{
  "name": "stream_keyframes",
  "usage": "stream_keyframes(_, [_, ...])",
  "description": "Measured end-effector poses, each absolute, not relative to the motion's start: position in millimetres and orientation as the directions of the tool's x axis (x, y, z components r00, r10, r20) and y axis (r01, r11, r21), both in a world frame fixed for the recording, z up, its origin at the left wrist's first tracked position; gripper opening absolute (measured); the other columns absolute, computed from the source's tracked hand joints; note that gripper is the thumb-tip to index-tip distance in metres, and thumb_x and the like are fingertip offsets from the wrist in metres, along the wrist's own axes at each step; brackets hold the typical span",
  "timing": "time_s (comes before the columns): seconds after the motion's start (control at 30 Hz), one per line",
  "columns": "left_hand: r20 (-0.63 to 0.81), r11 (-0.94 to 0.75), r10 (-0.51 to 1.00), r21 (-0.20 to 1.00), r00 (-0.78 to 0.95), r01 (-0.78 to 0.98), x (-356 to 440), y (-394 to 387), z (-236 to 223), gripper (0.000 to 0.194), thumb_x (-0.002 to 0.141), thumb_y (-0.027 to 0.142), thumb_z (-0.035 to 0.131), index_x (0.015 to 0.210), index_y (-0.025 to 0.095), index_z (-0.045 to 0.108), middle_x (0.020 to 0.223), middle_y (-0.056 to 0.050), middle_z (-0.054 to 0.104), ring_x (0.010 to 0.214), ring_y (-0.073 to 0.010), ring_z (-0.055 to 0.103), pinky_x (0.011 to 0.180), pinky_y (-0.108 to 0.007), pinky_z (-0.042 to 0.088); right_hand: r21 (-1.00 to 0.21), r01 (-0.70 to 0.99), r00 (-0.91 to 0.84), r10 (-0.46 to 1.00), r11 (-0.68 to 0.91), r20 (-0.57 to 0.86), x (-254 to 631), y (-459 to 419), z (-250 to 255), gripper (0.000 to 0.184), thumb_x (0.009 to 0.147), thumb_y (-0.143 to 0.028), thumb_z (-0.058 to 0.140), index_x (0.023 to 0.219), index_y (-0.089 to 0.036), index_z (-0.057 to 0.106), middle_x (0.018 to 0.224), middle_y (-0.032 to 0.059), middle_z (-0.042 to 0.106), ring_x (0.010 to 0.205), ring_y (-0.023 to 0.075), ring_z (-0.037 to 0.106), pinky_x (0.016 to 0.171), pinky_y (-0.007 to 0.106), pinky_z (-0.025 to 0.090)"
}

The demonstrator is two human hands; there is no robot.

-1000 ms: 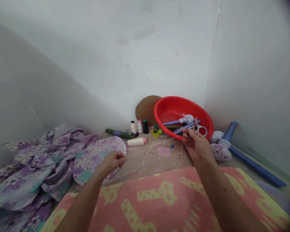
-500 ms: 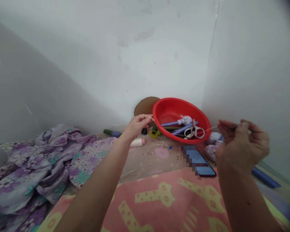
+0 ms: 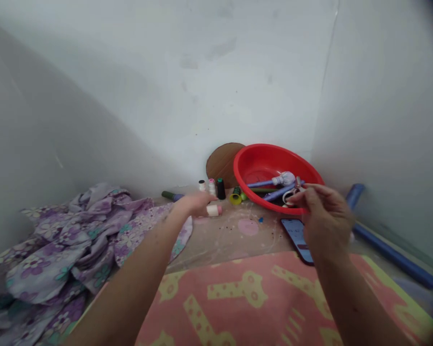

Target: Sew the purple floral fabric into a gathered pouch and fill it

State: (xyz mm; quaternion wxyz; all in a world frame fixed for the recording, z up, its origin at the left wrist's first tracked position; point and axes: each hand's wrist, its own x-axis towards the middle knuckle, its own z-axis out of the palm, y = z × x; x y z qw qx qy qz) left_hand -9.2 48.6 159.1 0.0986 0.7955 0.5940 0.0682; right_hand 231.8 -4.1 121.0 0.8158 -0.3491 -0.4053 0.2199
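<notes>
Red basin (image 3: 260, 154) holds scissors (image 3: 298, 183) and sticks (image 3: 262, 184); right hand (image 3: 326, 214) pinched, left hand (image 3: 196, 203) too blurred to tell.

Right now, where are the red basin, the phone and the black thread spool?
Red basin (image 3: 242, 183): head view, on its rim.
Phone (image 3: 294, 229): head view, on its screen.
Black thread spool (image 3: 221, 190): head view, on its side.

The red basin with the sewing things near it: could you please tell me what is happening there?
A person is working with both hands. The left hand, blurred, is at the white spool lying on its side; whether it grips it, I cannot tell. The right hand has its fingertips drawn together before the red basin; any thread there is too fine to see. Scissors lie in the basin, and a phone lies in front.
</notes>
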Motion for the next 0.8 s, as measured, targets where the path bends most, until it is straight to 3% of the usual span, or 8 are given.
stream_keyframes(0.17, [0.05,-0.055,0.997,0.101,0.051,0.993,-60,10,114,0.022,0.069,0.022,0.05,0.086,0.02,0.064,0.092,-0.011,0.064,0.088,-0.0264,0.055,0.073,-0.032,0.037,-0.877,-0.156,0.143,0.889,0.455,0.436,186,5,91,0.015,0.069,-0.029,0.056,0.077,-0.016,0.06,0.057,-0.0008,0.058,0.034,0.0044,0.04,0.031,0.016,0.03])
stream_keyframes(0.3, [0.05,0.137,0.989,0.051,-0.139,0.989,-79,-15,66,0.022,0.072,0.018,0.042,0.079,0.017,0.064,0.083,-0.012,0.065,0.081,-0.0244,0.058,0.066,-0.031,0.038,-0.926,-0.157,-0.172,0.914,0.343,0.368,144,13,62,0.012,0.068,-0.027,0.055,0.067,-0.016,0.06,0.052,-0.0012,0.056,0.032,0.0048,0.039,0.03,0.017,0.028])
stream_keyframes(0.5, [0.074,0.204,0.976,0.041,-0.207,0.978,-87,-27,27,0.019,0.072,0.023,0.046,0.086,0.018,0.059,0.092,-0.01,0.061,0.086,-0.0214,0.055,0.068,-0.028,0.037,-0.97,-0.163,-0.196,0.958,0.179,0.209,116,21,25,0.014,0.064,-0.029,0.057,0.061,-0.015,0.059,0.045,-0.003,0.054,0.027,0.0043,0.035,0.028,0.016,0.027])
stream_keyframes(0.8, [0.103,0.17,0.98,0.01,-0.17,0.985,-92,-23,15,0.019,0.071,0.018,0.045,0.085,0.016,0.057,0.092,-0.011,0.057,0.087,-0.0218,0.052,0.068,-0.028,0.036,-0.978,-0.187,-0.17,0.977,0.098,0.13,119,23,5,0.014,0.06,-0.03,0.059,0.055,-0.016,0.057,0.042,-0.0034,0.053,0.026,0.005,0.036,0.027,0.016,0.024])
